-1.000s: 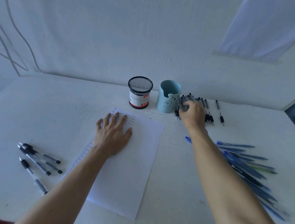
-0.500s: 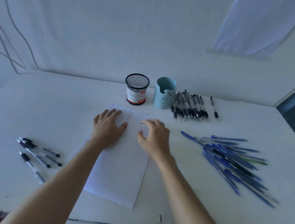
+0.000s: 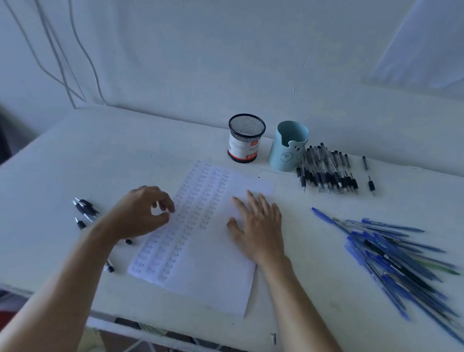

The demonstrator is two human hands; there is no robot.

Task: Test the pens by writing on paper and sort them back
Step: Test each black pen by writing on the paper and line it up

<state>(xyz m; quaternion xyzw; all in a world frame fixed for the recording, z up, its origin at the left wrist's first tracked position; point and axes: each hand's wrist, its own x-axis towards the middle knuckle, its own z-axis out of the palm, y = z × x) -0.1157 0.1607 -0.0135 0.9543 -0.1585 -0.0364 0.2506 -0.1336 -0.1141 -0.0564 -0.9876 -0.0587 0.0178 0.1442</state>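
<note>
1. At table centre, head view: a white sheet of paper (image 3: 217, 280) lies on the white table (image 3: 53, 245). Its left part is filled with columns of small handwritten test words; its right part is bare.
2. Right hand (image 3: 260, 228): laid flat on the bare part of the sheet, fingers straight and spread. Nothing is held.
3. Left hand (image 3: 142, 213): at the sheet's left edge, fingers curled, thumb tip close to forefinger. No pen is seen in it. Whether the paper's edge is pinched cannot be told, as the hand is blurred.
4. Far side: a black wire-mesh pen cup with a red-and-white label (image 3: 245, 138) and a pale blue plastic cup with a bear face (image 3: 288, 147) stand upright, side by side. No pen is seen projecting from either.
5. Pens are noted in three groups, all lying on the table:
   - a row of clear-barrelled pens with black grips (image 3: 327, 169), just beside the blue cup;
   - a loose heap of blue pens (image 3: 391, 257), well to the right;
   - a few black-gripped pens (image 3: 86, 209) at the left, partly hidden by the left forearm.
6. Judgement: testing is taken to be well advanced, given the many marks on the sheet. Grouping by kind appears done on the table. Return of the pens to the cups is not yet begun. Which groups have been tested cannot be told.
</note>
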